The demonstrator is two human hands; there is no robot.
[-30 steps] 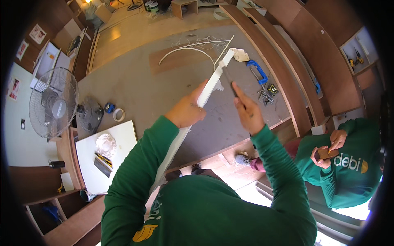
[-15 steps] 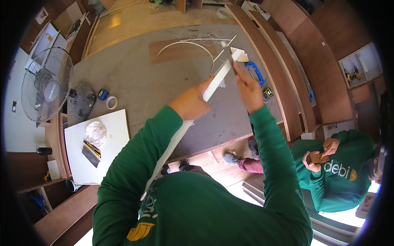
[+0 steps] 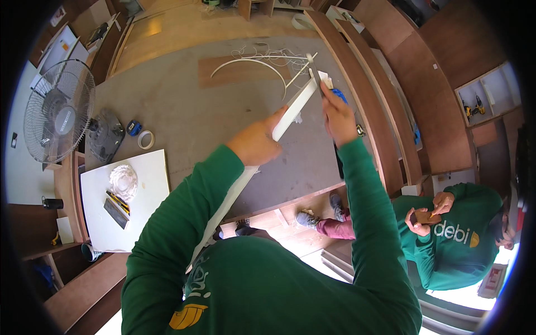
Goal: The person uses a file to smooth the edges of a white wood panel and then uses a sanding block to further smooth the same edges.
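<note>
My left hand (image 3: 257, 139) is wrapped round a long white strip (image 3: 294, 110), which slants from under my left forearm up over the grey tabletop (image 3: 223, 120). At the strip's right edge, near its far end, my right hand (image 3: 339, 117) is closed round a long, thin dark tool (image 3: 339, 163). Its blade-like part lies close against the strip; its exact kind is hidden by my fingers. Beyond both hands lie a curved white strip (image 3: 248, 62), thin offcuts and tangled white string on a brown board (image 3: 218, 72). A blue-framed tool (image 3: 339, 96) is partly behind my right hand.
A fan (image 3: 61, 114), blue tape measure (image 3: 134, 128) and tape roll (image 3: 146, 139) stand left. Nearer, a white panel (image 3: 151, 190) carries a white lump (image 3: 123, 181), a knife and a scraper. Long brown boards (image 3: 365, 106) border the right. A co-worker (image 3: 458, 240) holds a brown block.
My right hand and the dark tool have shifted slightly along the strip's edge, covering more of the blue-framed tool. My left hand keeps its hold. The whole view has shifted a little.
</note>
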